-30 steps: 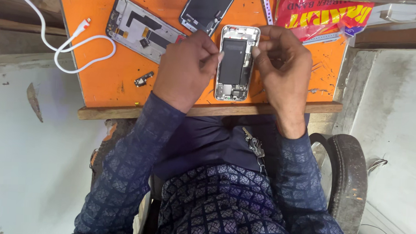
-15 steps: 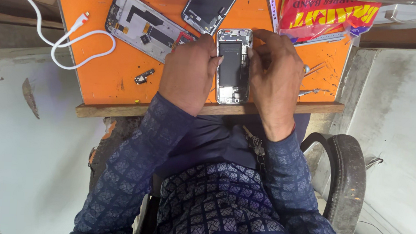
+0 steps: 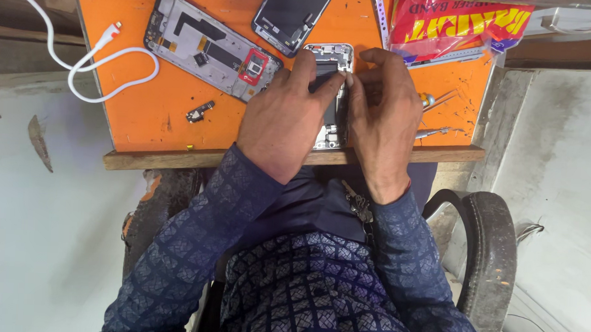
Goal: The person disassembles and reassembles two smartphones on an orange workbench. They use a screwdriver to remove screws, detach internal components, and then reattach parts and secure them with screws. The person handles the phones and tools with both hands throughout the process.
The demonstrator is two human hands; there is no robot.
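Observation:
An opened phone body (image 3: 331, 88) with a silver frame and dark battery lies upright on the orange mat (image 3: 151, 113), near its front edge. My left hand (image 3: 285, 122) rests over the phone's left side, fingers pressing on its upper middle. My right hand (image 3: 385, 117) covers the right side, its fingertips pinched together on the phone's inside, against the left fingers. Whether a small part sits between the fingers is hidden.
A second stripped phone frame (image 3: 211, 46) lies tilted at the mat's upper left, a dark phone panel (image 3: 290, 16) at the top. A white cable (image 3: 94, 57) loops left. A red packet (image 3: 458, 24), tweezers (image 3: 436, 132) and a small loose part (image 3: 199, 111) lie nearby. A chair arm (image 3: 491, 254) is at right.
Both hands have closed in over the open phone, fingertips now meeting on its middle. The view has shifted slightly, bringing the mat lower in the frame.

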